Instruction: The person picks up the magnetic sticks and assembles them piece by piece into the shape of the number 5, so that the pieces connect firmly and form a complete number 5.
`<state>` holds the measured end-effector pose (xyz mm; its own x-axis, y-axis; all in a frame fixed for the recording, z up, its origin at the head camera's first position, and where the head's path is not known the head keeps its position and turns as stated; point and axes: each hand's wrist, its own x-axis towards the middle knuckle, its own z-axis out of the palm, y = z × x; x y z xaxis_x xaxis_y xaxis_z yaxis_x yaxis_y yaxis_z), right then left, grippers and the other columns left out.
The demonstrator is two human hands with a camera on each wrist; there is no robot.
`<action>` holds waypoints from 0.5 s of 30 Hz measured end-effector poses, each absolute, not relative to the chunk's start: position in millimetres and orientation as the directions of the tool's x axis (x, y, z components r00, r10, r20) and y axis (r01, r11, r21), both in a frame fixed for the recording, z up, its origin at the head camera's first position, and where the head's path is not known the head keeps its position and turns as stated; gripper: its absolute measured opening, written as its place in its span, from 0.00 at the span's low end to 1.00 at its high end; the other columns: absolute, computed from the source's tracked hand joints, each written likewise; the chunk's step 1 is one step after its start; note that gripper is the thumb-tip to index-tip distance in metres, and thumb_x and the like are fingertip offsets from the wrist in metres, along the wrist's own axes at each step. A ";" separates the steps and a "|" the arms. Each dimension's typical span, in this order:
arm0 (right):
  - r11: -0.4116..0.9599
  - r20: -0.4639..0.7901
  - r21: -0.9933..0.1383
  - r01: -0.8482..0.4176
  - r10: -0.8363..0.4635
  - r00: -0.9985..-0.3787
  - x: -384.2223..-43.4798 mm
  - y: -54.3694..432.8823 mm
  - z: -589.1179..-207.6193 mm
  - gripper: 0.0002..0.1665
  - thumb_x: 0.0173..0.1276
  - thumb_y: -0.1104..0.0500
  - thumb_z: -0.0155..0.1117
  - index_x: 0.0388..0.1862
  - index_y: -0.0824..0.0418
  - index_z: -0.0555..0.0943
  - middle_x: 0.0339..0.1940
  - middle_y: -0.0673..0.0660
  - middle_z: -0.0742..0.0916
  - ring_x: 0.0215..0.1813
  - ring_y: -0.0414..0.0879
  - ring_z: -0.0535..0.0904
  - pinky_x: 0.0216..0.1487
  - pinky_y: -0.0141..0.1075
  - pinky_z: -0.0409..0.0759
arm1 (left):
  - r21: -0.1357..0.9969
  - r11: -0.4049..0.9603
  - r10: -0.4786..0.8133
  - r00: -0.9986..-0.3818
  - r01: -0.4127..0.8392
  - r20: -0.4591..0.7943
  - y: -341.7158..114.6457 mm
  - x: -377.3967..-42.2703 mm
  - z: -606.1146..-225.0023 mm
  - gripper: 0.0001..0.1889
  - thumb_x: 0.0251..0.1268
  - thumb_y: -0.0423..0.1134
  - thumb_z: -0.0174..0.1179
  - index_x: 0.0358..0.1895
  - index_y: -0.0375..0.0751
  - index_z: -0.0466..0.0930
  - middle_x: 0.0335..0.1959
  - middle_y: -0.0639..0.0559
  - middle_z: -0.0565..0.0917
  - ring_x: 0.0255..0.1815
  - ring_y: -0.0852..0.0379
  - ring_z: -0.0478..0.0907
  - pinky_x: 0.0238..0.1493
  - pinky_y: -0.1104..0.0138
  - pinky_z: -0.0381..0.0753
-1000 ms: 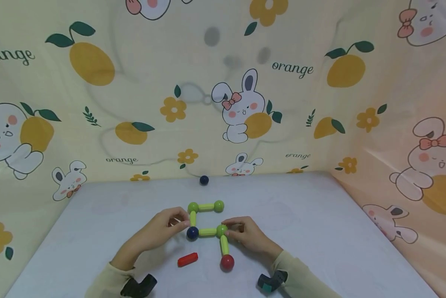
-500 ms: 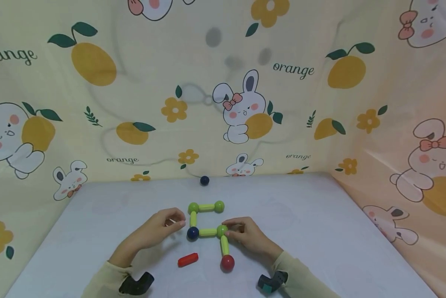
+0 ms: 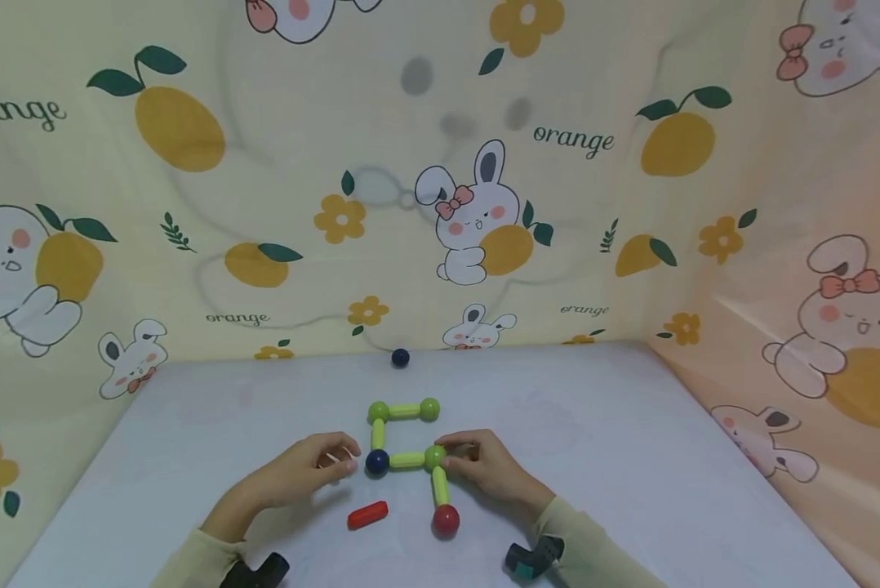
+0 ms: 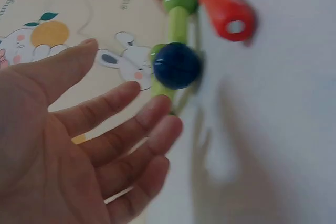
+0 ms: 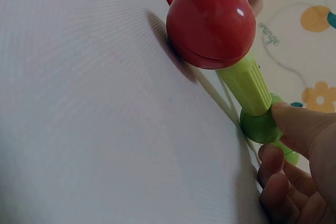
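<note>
A chain of green rods and balls lies on the white table, bending like an S. Its lower-left corner is a dark blue ball; its near end is a red ball. My right hand pinches the green ball between thumb and fingers, and the right wrist view shows the thumb on that green ball. Just left of the blue ball, my left hand hovers with relaxed fingers and touches nothing. The left wrist view shows its palm and spread fingers beside the blue ball.
A loose red rod lies on the table in front of the chain. Far back, near the cloth backdrop, sits another dark blue ball. Both forearms wear dark wrist devices.
My left hand has let go of the chain's left side and drawn back left and toward me, its fingers loosening. The right hand stays on the green ball.
</note>
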<state>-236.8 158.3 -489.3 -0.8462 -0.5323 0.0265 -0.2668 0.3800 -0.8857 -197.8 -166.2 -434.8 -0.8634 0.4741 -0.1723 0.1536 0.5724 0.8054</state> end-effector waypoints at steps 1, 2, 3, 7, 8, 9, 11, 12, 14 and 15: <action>0.384 0.026 -0.884 -0.267 -0.531 -0.847 -236.8 158.3 -489.4 0.22 0.71 0.58 0.67 0.61 0.65 0.82 0.58 0.63 0.86 0.28 0.34 0.67 0.28 0.25 0.68 | 0.806 0.572 0.477 -0.862 0.155 -0.173 -166.4 -196.0 -436.9 0.16 0.75 0.44 0.58 0.55 0.37 0.78 0.49 0.46 0.84 0.42 0.52 0.81 0.41 0.65 0.79; 0.388 0.022 -0.883 -0.265 -0.529 -0.848 -236.8 158.4 -489.6 0.22 0.71 0.57 0.66 0.61 0.65 0.82 0.59 0.62 0.86 0.30 0.34 0.68 0.29 0.25 0.68 | 0.806 0.570 0.481 -0.860 0.160 -0.169 -166.7 -194.2 -439.2 0.16 0.75 0.44 0.58 0.55 0.37 0.78 0.48 0.47 0.84 0.43 0.53 0.81 0.42 0.65 0.79; 0.392 0.018 -0.882 -0.261 -0.526 -0.850 -236.9 158.6 -489.7 0.22 0.71 0.57 0.66 0.61 0.64 0.82 0.59 0.62 0.86 0.30 0.34 0.69 0.30 0.25 0.68 | 0.806 0.569 0.485 -0.858 0.165 -0.167 -167.1 -192.5 -441.2 0.15 0.75 0.44 0.58 0.54 0.37 0.79 0.48 0.47 0.84 0.43 0.53 0.80 0.42 0.66 0.79; 0.408 0.008 -0.876 -0.257 -0.521 -0.854 -237.6 159.7 -491.1 0.21 0.72 0.56 0.66 0.61 0.62 0.82 0.58 0.58 0.87 0.30 0.33 0.68 0.30 0.25 0.68 | 0.807 0.565 0.494 -0.854 0.174 -0.162 -168.1 -186.9 -449.9 0.14 0.74 0.44 0.60 0.52 0.39 0.79 0.46 0.50 0.83 0.45 0.54 0.79 0.44 0.68 0.79; 0.409 0.007 -0.876 -0.256 -0.520 -0.854 -237.7 159.8 -491.2 0.21 0.72 0.56 0.66 0.61 0.61 0.82 0.58 0.58 0.87 0.29 0.33 0.67 0.29 0.25 0.68 | 0.807 0.564 0.496 -0.853 0.176 -0.160 -167.9 -186.1 -451.9 0.13 0.73 0.44 0.60 0.52 0.40 0.80 0.45 0.50 0.83 0.45 0.54 0.79 0.44 0.68 0.79; 0.407 0.010 -0.876 -0.259 -0.522 -0.853 -238.0 160.0 -491.6 0.21 0.72 0.56 0.66 0.61 0.62 0.82 0.57 0.58 0.87 0.27 0.33 0.66 0.28 0.25 0.68 | 0.807 0.564 0.496 -0.853 0.175 -0.162 -167.6 -185.1 -453.5 0.13 0.73 0.44 0.60 0.52 0.40 0.80 0.45 0.50 0.83 0.44 0.54 0.78 0.44 0.69 0.78; 0.398 0.017 -0.878 -0.264 -0.526 -0.850 -238.2 159.8 -491.7 0.22 0.72 0.56 0.66 0.61 0.63 0.82 0.58 0.60 0.87 0.28 0.33 0.66 0.29 0.25 0.68 | 0.808 0.564 0.497 -0.852 0.173 -0.165 -166.5 -183.2 -456.5 0.13 0.73 0.44 0.61 0.51 0.41 0.80 0.44 0.52 0.83 0.43 0.55 0.77 0.42 0.71 0.78; 0.396 0.021 -0.878 -0.268 -0.528 -0.849 -238.3 159.7 -492.0 0.22 0.72 0.55 0.66 0.61 0.63 0.82 0.58 0.60 0.87 0.29 0.33 0.68 0.29 0.25 0.68 | 0.809 0.561 0.499 -0.851 0.177 -0.161 -166.4 -181.7 -457.5 0.13 0.72 0.44 0.61 0.51 0.41 0.80 0.44 0.52 0.83 0.43 0.55 0.77 0.42 0.72 0.77; 0.395 0.025 -0.877 -0.272 -0.530 -0.848 -238.7 159.6 -492.6 0.22 0.71 0.55 0.66 0.61 0.63 0.82 0.58 0.61 0.87 0.31 0.33 0.69 0.30 0.25 0.68 | 0.809 0.560 0.502 -0.850 0.179 -0.159 -165.3 -178.9 -458.3 0.13 0.72 0.44 0.61 0.51 0.41 0.80 0.44 0.53 0.83 0.42 0.57 0.77 0.41 0.73 0.77; 0.397 0.024 -0.876 -0.273 -0.529 -0.848 -238.6 159.7 -492.6 0.22 0.71 0.55 0.66 0.61 0.63 0.82 0.59 0.60 0.87 0.31 0.34 0.69 0.30 0.25 0.68 | 0.809 0.558 0.506 -0.848 0.185 -0.155 -165.0 -177.2 -458.6 0.13 0.72 0.43 0.61 0.51 0.41 0.80 0.44 0.53 0.83 0.41 0.58 0.76 0.41 0.73 0.76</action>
